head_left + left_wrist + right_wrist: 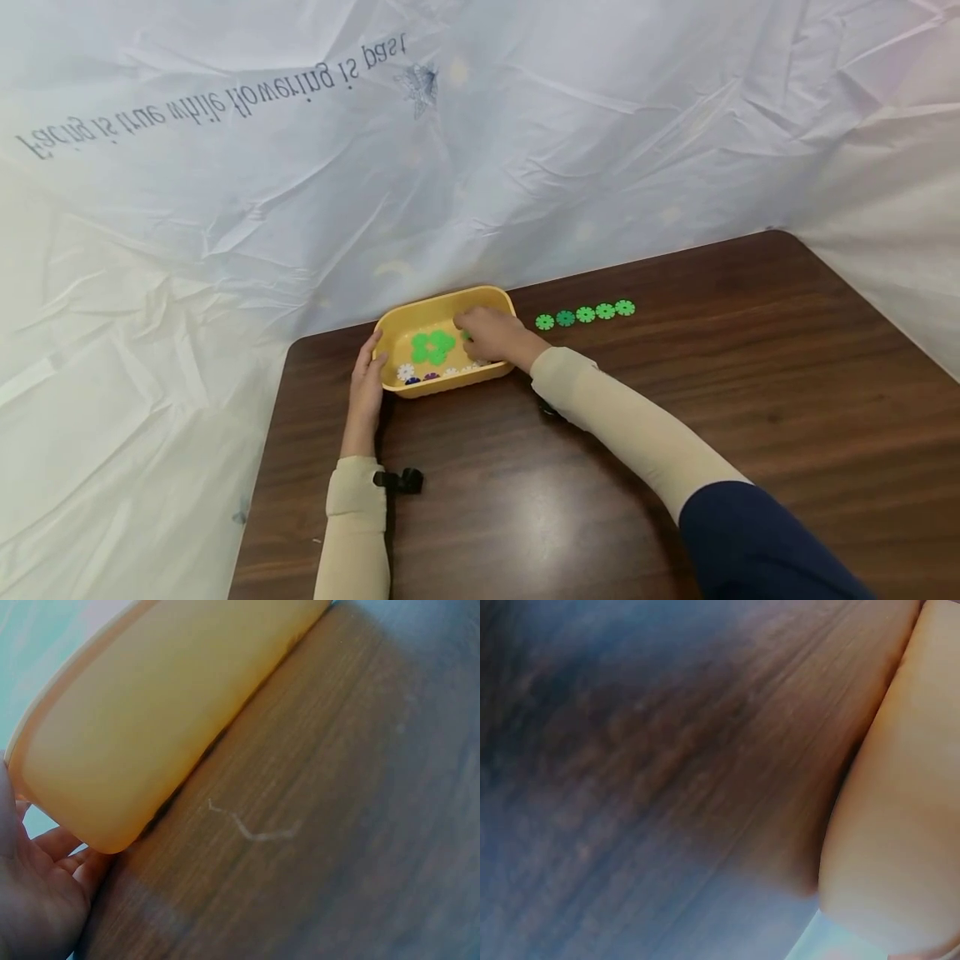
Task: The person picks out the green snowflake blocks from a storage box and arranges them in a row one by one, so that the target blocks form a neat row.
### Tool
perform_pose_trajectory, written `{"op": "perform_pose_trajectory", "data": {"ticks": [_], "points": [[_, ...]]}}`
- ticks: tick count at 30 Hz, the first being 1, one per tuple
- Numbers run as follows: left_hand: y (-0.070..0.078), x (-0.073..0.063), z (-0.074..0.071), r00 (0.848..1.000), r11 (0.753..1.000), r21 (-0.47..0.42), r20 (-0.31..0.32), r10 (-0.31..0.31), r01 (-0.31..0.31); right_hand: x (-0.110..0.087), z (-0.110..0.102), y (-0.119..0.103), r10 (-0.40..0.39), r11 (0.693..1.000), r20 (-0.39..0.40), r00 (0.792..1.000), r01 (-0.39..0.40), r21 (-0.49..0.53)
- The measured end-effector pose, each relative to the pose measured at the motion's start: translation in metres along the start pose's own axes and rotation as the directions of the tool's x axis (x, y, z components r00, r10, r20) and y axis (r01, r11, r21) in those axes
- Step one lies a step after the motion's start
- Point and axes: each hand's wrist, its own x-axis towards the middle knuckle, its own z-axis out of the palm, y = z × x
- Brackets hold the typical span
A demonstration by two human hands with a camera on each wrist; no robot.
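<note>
A yellow plastic basket (pixel 442 385) stands near the table's far edge. My left hand (pixel 366 387) holds its left end, thumb at the rim and fingers along the outside; the left wrist view shows these fingers (pixel 56 844) at the basket's lower corner. Over the right end of the basket, my right hand (pixel 491 333) reaches inside with bent fingers, beside a bit of green. I cannot tell whether they pinch it. Green snowflake discs (pixel 442 342) lie clustered on the basket floor. White discs (pixel 405 372) and a few dark blue or purple ones lie along the near wall.
To the right of the basket, several green snowflake discs (pixel 585 314) form a row on the dark wooden table (pixel 480 500), one a darker green. A pale printed curtain (pixel 480 150) hangs right behind the table's far edge. The right wrist view shows only tabletop and basket wall.
</note>
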Motion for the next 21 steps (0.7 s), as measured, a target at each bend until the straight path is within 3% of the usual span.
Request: {"op": "perform_pose_trajectory", "data": {"ticks": [5,12,17,21], "points": [[0.002,-0.002,-0.001,1.000,1.000,0.005,0.009,-0.025,0.025,-0.003,-0.007,-0.002,-0.041,0.992,-0.040,0.998,0.046,0.118],[-0.001,-0.003,0.002,1.000,1.000,-0.013,0.019,-0.022,0.022,-0.012,-0.019,0.001,-0.122,0.986,0.010,0.993,0.120,0.112],[0.023,-0.009,0.002,0.998,0.999,-0.030,0.039,-0.040,0.041,-0.023,-0.038,0.003,-0.160,0.982,0.039,0.986,0.155,0.104],[0.039,-0.016,0.001,0.998,0.998,-0.038,0.046,-0.053,0.055,-0.030,-0.051,0.006,-0.219,0.974,0.006,0.976,0.218,0.065]]}}
